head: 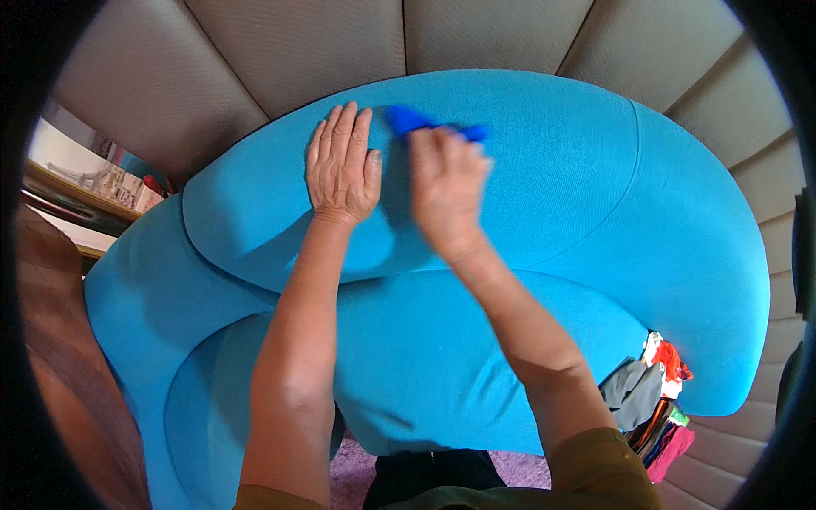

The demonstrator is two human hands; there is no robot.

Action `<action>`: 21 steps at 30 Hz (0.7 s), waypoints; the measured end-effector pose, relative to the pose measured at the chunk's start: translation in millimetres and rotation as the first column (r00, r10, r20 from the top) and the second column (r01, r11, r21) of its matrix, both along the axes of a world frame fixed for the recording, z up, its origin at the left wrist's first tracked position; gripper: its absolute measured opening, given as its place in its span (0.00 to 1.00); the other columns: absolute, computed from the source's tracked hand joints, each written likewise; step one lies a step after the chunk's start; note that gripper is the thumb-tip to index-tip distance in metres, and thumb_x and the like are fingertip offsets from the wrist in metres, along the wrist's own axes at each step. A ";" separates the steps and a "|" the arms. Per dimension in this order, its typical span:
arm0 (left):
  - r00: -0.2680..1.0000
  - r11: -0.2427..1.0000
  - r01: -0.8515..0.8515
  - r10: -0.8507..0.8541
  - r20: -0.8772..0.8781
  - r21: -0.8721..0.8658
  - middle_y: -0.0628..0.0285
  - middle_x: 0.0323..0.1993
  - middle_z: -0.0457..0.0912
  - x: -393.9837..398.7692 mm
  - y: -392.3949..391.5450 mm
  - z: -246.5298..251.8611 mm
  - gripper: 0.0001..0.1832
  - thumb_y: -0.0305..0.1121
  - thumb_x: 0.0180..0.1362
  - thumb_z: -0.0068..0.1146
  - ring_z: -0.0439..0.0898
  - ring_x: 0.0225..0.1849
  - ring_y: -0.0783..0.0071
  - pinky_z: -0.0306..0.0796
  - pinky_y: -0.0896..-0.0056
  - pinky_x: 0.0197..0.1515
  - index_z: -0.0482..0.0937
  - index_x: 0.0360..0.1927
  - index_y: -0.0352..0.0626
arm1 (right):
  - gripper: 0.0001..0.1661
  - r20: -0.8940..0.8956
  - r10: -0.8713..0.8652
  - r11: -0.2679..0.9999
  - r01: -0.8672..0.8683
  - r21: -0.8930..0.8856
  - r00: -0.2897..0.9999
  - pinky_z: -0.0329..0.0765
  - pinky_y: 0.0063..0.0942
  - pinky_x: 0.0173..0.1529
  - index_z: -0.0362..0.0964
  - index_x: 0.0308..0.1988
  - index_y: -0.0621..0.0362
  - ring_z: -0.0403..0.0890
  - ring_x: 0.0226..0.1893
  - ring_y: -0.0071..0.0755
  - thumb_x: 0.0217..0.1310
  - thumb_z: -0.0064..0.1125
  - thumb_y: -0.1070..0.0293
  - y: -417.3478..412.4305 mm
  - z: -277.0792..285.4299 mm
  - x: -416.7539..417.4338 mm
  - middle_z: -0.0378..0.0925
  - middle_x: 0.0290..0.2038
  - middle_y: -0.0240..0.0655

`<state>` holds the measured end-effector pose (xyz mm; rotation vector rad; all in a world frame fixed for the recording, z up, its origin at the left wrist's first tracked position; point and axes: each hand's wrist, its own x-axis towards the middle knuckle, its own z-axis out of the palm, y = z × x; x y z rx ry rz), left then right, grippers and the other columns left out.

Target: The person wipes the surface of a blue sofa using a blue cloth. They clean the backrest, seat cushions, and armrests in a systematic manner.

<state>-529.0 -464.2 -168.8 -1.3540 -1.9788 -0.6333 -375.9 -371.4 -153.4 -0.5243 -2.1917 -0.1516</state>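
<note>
Before me is a turquoise upholstered sofa (548, 159) with a rounded backrest and a seat cushion (433, 357). My left hand (344, 166) lies flat on the backrest, palm down, with the thumb a little out from the fingers and nothing held. To its right, my right hand (449, 185) grips a bright blue cloth (408, 120) against the upper part of the backrest. Hand and cloth are blurred. The cloth sticks out beyond the fingertips on both sides, and its middle is hidden by the fingers.
Grey padded wall panels (478, 38) stand right behind the sofa. A pile of folded clothes (656, 395) sits at the seat's right end. Brown fabric (70, 331) hangs at the left, near a framed picture (95, 175). A purple rug (523, 468) lies below.
</note>
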 end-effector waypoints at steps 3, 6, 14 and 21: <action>0.999 0.999 -0.028 0.027 0.017 0.027 0.57 0.72 0.73 -0.1 10.0 -2.7 0.28 0.40 0.74 0.30 0.70 0.73 0.54 0.57 0.49 0.78 0.74 0.71 0.48 | 0.29 0.005 0.134 0.990 -0.134 0.046 0.991 0.65 0.37 0.43 0.72 0.63 0.59 0.72 0.40 0.38 0.62 0.53 0.67 -26.7 -24.9 -5.8 0.74 0.52 0.37; 1.000 0.999 0.010 -0.010 0.014 0.051 0.57 0.72 0.73 5.6 7.6 -2.6 0.28 0.40 0.74 0.31 0.69 0.73 0.54 0.57 0.48 0.78 0.73 0.71 0.48 | 0.30 -0.003 0.167 0.984 -0.166 0.069 0.986 0.65 0.35 0.43 0.72 0.64 0.55 0.72 0.39 0.34 0.63 0.53 0.66 -16.7 -36.2 11.6 0.74 0.51 0.33; 0.999 0.999 0.007 -0.004 -0.054 0.051 0.55 0.70 0.75 -0.6 7.5 -8.8 0.29 0.42 0.75 0.29 0.70 0.72 0.51 0.58 0.47 0.76 0.74 0.70 0.45 | 0.23 -0.245 -0.182 0.972 0.211 0.101 0.952 0.61 0.36 0.42 0.81 0.58 0.50 0.70 0.37 0.32 0.63 0.61 0.68 55.6 -15.8 74.1 0.74 0.44 0.29; 0.995 0.998 0.034 -0.030 -0.098 0.047 0.50 0.69 0.75 -1.4 10.6 -12.1 0.29 0.43 0.76 0.29 0.72 0.70 0.49 0.61 0.46 0.73 0.74 0.69 0.40 | 0.29 -0.071 0.092 0.995 -0.094 -0.025 0.993 0.62 0.36 0.41 0.74 0.65 0.50 0.69 0.36 0.31 0.63 0.56 0.67 -14.4 -56.9 41.8 0.74 0.45 0.31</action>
